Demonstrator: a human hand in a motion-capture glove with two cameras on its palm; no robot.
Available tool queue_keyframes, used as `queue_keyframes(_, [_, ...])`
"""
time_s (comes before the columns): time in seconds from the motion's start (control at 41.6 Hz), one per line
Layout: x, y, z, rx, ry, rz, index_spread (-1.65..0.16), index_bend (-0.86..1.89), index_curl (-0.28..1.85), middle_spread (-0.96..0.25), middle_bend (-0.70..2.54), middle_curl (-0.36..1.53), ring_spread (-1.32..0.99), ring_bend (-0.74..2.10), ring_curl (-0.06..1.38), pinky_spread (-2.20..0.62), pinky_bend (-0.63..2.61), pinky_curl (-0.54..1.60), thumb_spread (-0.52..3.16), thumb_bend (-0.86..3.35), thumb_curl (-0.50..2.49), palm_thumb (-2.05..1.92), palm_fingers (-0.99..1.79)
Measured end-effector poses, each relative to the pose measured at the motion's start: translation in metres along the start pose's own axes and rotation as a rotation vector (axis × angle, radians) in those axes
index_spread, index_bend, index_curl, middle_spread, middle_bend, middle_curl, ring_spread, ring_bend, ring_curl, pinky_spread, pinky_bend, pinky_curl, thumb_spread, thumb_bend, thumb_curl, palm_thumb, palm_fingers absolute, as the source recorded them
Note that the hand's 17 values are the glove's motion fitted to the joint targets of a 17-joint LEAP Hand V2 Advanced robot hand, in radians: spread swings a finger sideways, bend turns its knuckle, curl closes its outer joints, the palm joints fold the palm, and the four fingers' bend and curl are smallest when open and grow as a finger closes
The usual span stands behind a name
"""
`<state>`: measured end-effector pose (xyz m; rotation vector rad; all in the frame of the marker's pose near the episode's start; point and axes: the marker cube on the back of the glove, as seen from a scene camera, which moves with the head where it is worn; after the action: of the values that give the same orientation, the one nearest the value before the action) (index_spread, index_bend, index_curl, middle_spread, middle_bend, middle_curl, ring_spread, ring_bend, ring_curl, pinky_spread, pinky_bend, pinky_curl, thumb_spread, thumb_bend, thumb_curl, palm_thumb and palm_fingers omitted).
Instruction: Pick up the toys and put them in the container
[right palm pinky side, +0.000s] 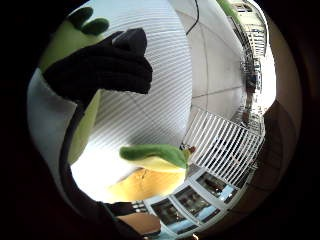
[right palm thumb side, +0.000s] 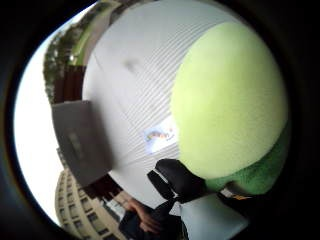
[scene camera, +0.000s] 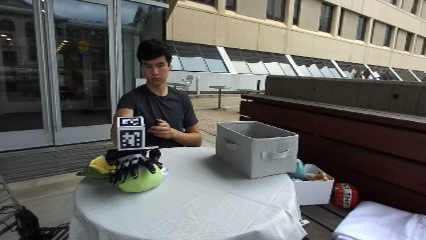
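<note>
A: Outside view first. The gloved right hand (scene camera: 133, 165) sits on top of a lime-green plush toy (scene camera: 141, 181) at the near-left edge of the round desk (scene camera: 200, 205). The fingers (scene camera: 126, 172) are spread and curled down over the toy's crown — gripping it from above, as I read it. A second toy (scene camera: 98, 169), yellow and green, lies just beside it on the far side.

B: And the container?

A: The grey fabric container (scene camera: 256, 147) stands upright across the desk, well apart from the hand, open top facing up. Probably why the grasp is from above — the toy can be lifted, carried over and dropped in.

B: Little-finger-side palm view?

A: Black gloved fingers (right palm pinky side: 107, 67) wrap against the lime toy (right palm pinky side: 62, 42) at the frame's edge. The yellow and green toy (right palm pinky side: 155, 157) lies on the ribbed white cloth of the desk (right palm pinky side: 150, 90), apart from the hand.

B: Thumb side?

A: The lime toy (right palm thumb side: 227, 100) fills much of the picture, close to the palm, with a dark fingertip (right palm thumb side: 182, 177) pressed at its lower edge. The container (right palm thumb side: 80, 140) shows beyond, across the cloth. Judging by this, the toy is not yet clearly off the desk — lift comes next.
</note>
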<state>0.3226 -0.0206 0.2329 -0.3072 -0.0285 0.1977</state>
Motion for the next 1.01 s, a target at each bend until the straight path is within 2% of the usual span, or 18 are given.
queue_keyframes(0.12, [0.007,-0.002,0.008,-0.044,0.016,0.013,-0.32,0.09,0.16,-0.06,0.11,0.33,-0.01,0.49,0.29,-0.05,1.39,0.42,1.08,0.15,0.34,0.36,-0.04])
queue_keyframes(0.24, [0.013,0.002,0.016,-0.044,0.010,0.014,-0.33,0.07,0.13,-0.06,0.10,0.30,-0.08,0.77,0.35,-0.24,1.53,0.43,1.13,0.26,0.39,0.57,0.23])
queue_keyframes(0.36, [0.014,0.007,0.018,-0.021,0.006,0.019,-0.33,0.12,0.13,-0.08,0.17,0.29,-0.21,1.02,0.41,-0.36,1.45,0.39,1.14,0.32,0.44,0.69,0.45])
queue_keyframes(0.384, [0.013,0.008,0.018,-0.015,0.004,0.024,-0.33,0.09,0.12,-0.07,0.12,0.27,-0.20,1.00,0.41,-0.37,1.50,0.41,1.15,0.30,0.44,0.67,0.37])
queue_keyframes(0.408, [0.012,0.008,0.017,-0.008,0.003,0.029,-0.34,0.12,0.14,-0.09,0.19,0.30,-0.23,1.05,0.44,-0.39,1.44,0.39,1.14,0.32,0.45,0.70,0.46])
queue_keyframes(0.553, [0.011,0.010,0.017,0.076,-0.013,0.058,-0.34,0.19,0.15,-0.20,0.39,0.36,-0.36,1.08,0.43,-0.46,1.27,0.33,1.07,0.46,0.55,0.94,0.86])
queue_keyframes(0.649, [0.012,0.008,0.014,0.153,-0.048,0.074,-0.33,0.20,0.16,-0.26,0.48,0.40,-0.38,1.14,0.44,-0.50,1.11,0.29,1.11,0.54,0.58,1.01,1.08])
queue_keyframes(0.721, [0.012,0.009,0.010,0.196,-0.062,0.078,-0.32,0.30,0.21,-0.29,0.69,0.48,-0.37,1.18,0.46,-0.51,0.91,0.26,1.19,0.62,0.61,1.05,1.30])
queue_keyframes(0.745, [0.012,0.008,0.008,0.210,-0.061,0.078,-0.32,0.22,0.19,-0.30,0.55,0.44,-0.38,1.17,0.46,-0.53,1.02,0.30,1.16,0.60,0.61,1.03,1.09])
queue_keyframes(0.769, [0.012,0.007,0.005,0.227,-0.059,0.076,-0.31,0.35,0.25,-0.30,0.73,0.50,-0.37,1.17,0.47,-0.52,0.86,0.24,1.19,0.64,0.63,1.07,1.34])
queue_keyframes(0.913, [0.011,-0.009,-0.016,0.475,-0.029,-0.015,-0.28,0.49,0.31,-0.31,0.85,0.55,-0.36,1.17,0.47,-0.52,0.78,0.25,1.00,0.55,0.67,0.98,1.31])
queue_keyframes(1.009, [0.007,-0.003,-0.034,0.467,-0.041,0.011,-0.26,0.57,0.36,-0.32,0.83,0.55,-0.37,1.16,0.47,-0.50,0.81,0.28,0.80,0.39,0.69,0.81,1.25])
